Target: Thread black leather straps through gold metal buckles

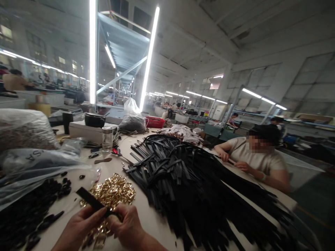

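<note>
A flat black strap (pixel 90 198) is pinched in my left hand (pixel 85 223), its cut end sticking out up and to the left. My right hand (pixel 127 223) closes on the same strap beside the left thumb; what lies under its fingers is hidden. Right behind both hands is a heap of gold metal buckles (pixel 115 188), some spilling down below the wrists. A large pile of black straps (pixel 180 174) spreads over the table to the right of my hands. Small black pieces (pixel 34 209) lie heaped at the left.
Beyond the buckles stand a glass bottle (pixel 107 140) and a black bowl (pixel 95 120) on a white box. Plastic bags (pixel 39 160) cover the left side. A red tray (pixel 155 122) sits farther back. Across the table, a co-worker (pixel 261 157) handles a strap.
</note>
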`<state>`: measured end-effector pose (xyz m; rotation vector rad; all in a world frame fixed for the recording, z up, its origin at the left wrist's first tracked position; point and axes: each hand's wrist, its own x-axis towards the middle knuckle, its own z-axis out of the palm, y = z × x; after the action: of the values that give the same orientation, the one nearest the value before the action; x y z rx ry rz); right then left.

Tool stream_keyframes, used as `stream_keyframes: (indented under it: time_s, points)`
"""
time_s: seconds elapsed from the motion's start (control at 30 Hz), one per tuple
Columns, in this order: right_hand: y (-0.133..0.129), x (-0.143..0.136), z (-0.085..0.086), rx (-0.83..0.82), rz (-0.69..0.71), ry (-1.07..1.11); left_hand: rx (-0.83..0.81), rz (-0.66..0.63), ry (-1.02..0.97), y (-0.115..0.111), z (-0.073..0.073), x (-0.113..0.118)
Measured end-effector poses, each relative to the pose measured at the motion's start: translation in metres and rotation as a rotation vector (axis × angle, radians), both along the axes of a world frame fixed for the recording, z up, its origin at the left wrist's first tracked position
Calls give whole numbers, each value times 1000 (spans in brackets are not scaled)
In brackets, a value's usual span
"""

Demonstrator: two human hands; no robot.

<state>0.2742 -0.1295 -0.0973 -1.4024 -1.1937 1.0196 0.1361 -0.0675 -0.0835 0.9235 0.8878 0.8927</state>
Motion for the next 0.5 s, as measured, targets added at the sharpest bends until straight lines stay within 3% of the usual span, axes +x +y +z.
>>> stream_keyframes:
  time_s: [0.1, 0.23, 0.33, 0.5]
  points:
    - [-3, -1, 8, 1, 29, -28, -31, -99, -32, -5, 10, -3]
    - [-2, 1, 17, 44, 29, -3, 70, -27, -21, -10, 16, -1]
    - [3, 4, 11, 67, 15, -16, 143, 20, 24, -7, 15, 2]
    - [-3, 2, 2, 61, -1, 5, 112, -49, 126, -10, 10, -2]
